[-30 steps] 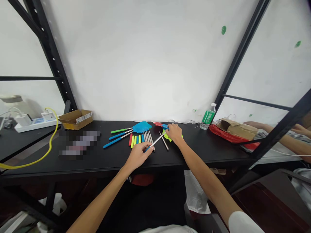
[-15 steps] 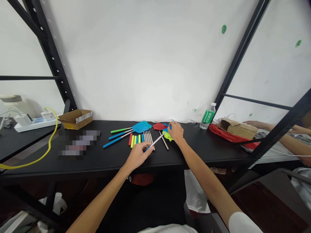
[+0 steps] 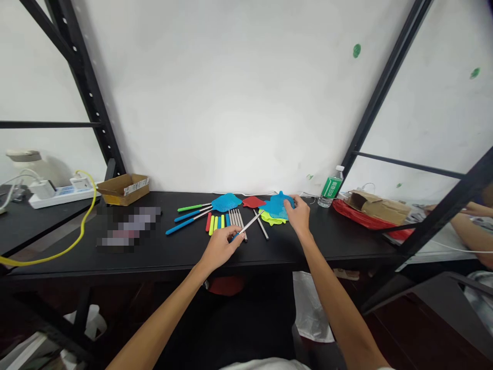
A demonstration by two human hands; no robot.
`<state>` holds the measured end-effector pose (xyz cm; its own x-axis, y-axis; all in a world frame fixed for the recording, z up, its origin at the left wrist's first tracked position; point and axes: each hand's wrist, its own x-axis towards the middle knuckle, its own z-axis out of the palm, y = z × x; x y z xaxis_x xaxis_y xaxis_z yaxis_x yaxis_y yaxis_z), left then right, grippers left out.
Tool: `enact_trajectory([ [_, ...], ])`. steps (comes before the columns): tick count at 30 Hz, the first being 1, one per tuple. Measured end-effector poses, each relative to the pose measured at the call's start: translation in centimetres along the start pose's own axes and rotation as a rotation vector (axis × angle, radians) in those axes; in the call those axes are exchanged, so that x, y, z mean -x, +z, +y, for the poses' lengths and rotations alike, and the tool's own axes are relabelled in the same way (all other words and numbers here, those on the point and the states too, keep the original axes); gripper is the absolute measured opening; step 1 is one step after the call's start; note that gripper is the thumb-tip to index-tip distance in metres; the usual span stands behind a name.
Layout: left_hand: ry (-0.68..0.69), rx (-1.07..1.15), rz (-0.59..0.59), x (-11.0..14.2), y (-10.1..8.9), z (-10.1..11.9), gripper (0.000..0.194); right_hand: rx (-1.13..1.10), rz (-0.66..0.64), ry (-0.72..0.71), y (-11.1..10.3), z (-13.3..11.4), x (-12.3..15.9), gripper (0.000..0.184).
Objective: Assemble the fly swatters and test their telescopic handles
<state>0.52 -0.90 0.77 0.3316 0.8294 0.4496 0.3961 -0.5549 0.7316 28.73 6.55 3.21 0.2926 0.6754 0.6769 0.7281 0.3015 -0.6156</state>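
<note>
My left hand (image 3: 222, 246) is closed round the blue grip of a thin metal rod (image 3: 252, 222), which points up and to the right. Between the fingers of my right hand (image 3: 299, 213) is a blue fly swatter head (image 3: 278, 204), held by its right side. The rod's tip reaches close to that head; whether they join, I cannot tell. Under it lie a yellow-green swatter head (image 3: 274, 221) and a red one (image 3: 253, 202). Left of these, blue swatters (image 3: 226, 202) with blue and green handles lie fanned out. Several loose metal rods with coloured grips (image 3: 216, 222) lie side by side by my left hand.
An open cardboard box (image 3: 125, 190) and a white power strip (image 3: 65, 195) with a yellow cable (image 3: 85, 221) are at left. A water bottle (image 3: 332, 187) stands at right, before a red bag (image 3: 350, 213) with cardboard (image 3: 379, 207). Another person's arm (image 3: 470, 228) shows far right.
My right hand has moved right and slightly toward me, and more of the blue swatter head it holds now shows. My left hand keeps the rod in nearly the same place.
</note>
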Motion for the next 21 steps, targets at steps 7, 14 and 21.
enact_trajectory([
  [7, -0.003, 0.033, 0.071, 0.0, 0.0, -0.4, 0.035, -0.104, -0.176, -0.042, 0.4, -1.6, 2.1, 0.024],
  [14, 0.010, 0.009, 0.160, 0.1, -0.4, -0.3, 0.033, -0.035, -0.193, -0.088, -0.3, -4.1, 2.8, 0.024],
  [21, -0.002, -0.007, 0.219, 0.1, -0.5, -0.2, 0.031, 0.114, -0.312, -0.116, -2.5, -3.3, 2.3, 0.024],
])
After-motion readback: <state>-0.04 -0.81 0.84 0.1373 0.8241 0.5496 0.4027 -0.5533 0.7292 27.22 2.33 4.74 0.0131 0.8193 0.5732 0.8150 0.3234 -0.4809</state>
